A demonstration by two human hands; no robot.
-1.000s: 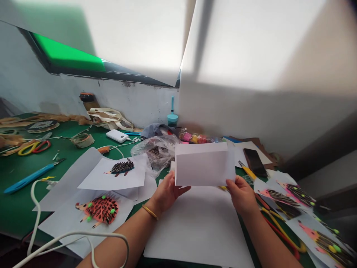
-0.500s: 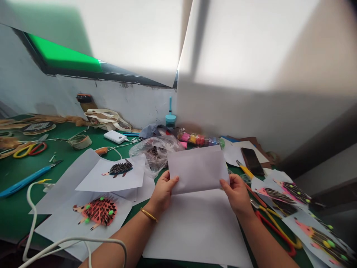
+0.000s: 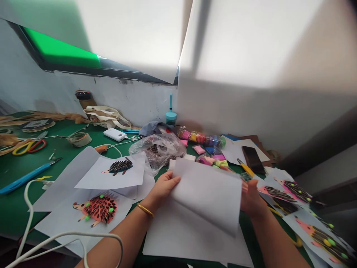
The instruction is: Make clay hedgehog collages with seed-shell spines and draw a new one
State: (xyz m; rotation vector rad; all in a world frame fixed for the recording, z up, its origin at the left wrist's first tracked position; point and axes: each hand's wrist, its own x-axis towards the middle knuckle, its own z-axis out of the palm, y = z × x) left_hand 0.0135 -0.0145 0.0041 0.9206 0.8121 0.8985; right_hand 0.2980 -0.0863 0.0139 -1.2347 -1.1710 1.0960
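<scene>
A small blank white paper sheet point(image 3: 208, 191) is tilted over a larger white sheet point(image 3: 178, 238) lying on the table. My left hand point(image 3: 164, 188) pinches its left edge, thumb on top and fingers underneath. At the opposite edge is my right hand point(image 3: 252, 199), its thumb raised off the paper and its fingers partly hidden behind the sheet. To the left lie a drawing of a dark hedgehog point(image 3: 120, 167) and a red hedgehog picture point(image 3: 97, 210) with green dots. More hedgehog pictures point(image 3: 318, 232) overlap at the right.
Behind the sheet are a plastic bag point(image 3: 158, 150) of dark bits and packets of coloured clay point(image 3: 212, 158). A phone point(image 3: 253, 159) and a yellow cutter point(image 3: 245, 168) lie right. Scissors point(image 3: 29, 147), a blue knife point(image 3: 28, 178) and a white cable point(image 3: 69, 235) are left.
The small sheet has turned and shifted right and down, uncovering clay packets behind it. My right hand has moved right, its thumb coming off the paper. My left hand keeps its pinch.
</scene>
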